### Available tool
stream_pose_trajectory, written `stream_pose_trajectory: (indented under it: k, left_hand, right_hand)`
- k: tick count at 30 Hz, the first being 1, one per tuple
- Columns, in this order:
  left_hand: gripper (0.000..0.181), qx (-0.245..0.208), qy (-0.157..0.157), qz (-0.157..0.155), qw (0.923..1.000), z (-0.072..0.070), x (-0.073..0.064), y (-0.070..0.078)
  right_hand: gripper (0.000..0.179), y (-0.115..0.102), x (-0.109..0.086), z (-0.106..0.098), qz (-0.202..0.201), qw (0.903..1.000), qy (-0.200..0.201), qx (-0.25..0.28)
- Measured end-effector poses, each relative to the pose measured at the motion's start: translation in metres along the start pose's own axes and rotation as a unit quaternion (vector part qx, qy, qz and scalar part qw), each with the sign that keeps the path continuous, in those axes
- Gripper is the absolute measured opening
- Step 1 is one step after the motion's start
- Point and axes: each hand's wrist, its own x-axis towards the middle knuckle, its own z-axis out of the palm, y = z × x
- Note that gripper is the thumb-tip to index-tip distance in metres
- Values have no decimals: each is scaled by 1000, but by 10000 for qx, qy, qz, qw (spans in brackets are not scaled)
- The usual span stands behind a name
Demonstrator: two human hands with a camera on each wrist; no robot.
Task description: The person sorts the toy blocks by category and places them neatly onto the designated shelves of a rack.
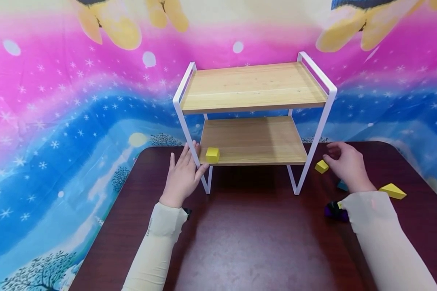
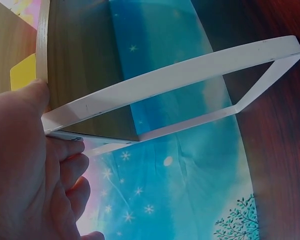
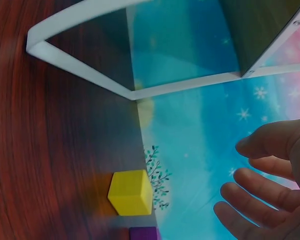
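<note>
A two-tier shelf [image 1: 255,87] with white metal frames and light wood boards stands on the dark table. My left hand [image 1: 182,178] holds its left front leg [image 2: 180,72] at the lower board, thumb in front and fingers behind. Close to that thumb, a yellow cube [image 1: 213,155] sits on the lower board's left front corner. To the right of the shelf my right hand [image 1: 349,165] hovers with loosely bent fingers [image 3: 260,190] and nothing between them. Below and left of it in the head view lies another yellow block [image 1: 321,166] on the table.
Partly behind the right wrist lies a teal block [image 1: 342,185]. Farther right is a yellow wedge-shaped block [image 1: 393,191]. A purple and black item [image 1: 336,211] shows beside the right cuff. A patterned cloth backdrop [image 1: 76,101] hangs behind the table.
</note>
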Motion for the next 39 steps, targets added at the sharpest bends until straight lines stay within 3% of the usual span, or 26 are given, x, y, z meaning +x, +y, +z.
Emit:
stream_pose_trajectory:
  k: [17,39]
  left_hand:
    - [72,-9,-7,-59,10000,1,2,0]
    - [72,-72,193,48,9998,7,1,-3]
  right_hand:
    - [47,18,15,9,-59,9994,-200,-281]
    - [53,33,27,20,314,9932,-997,-504]
